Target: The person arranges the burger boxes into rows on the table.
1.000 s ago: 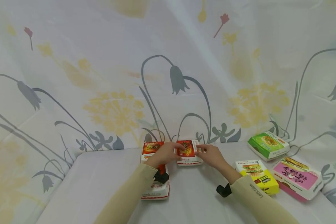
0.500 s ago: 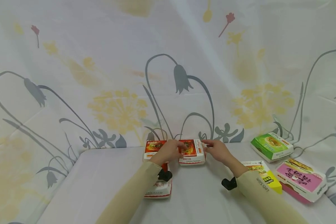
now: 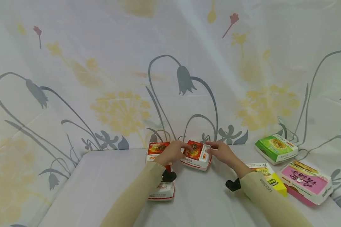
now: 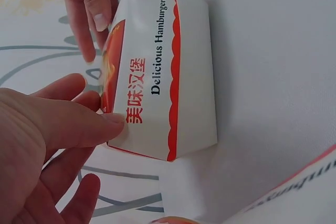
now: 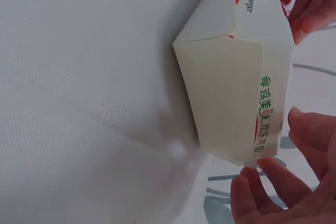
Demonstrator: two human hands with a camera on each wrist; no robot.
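Note:
A red-and-white hamburger box sits near the back of the table, turned at an angle. At its left side my left hand pinches a corner; in the left wrist view the thumb lies on the box's edge. My right hand holds the far right corner, its thumb and fingertips on either side in the right wrist view. Beside my left hand lies another red-and-white burger box, and a third white box with red trim is partly hidden under my left forearm.
To the right lie a green burger box, a yellow-and-white box partly behind my right sleeve, and a pink box. A flowered cloth hangs behind the white table.
The middle burger box has turned, its right end coming nearer to me. My right hand drew back slightly to the right, then stayed at the box's far corner. The other boxes lie still.

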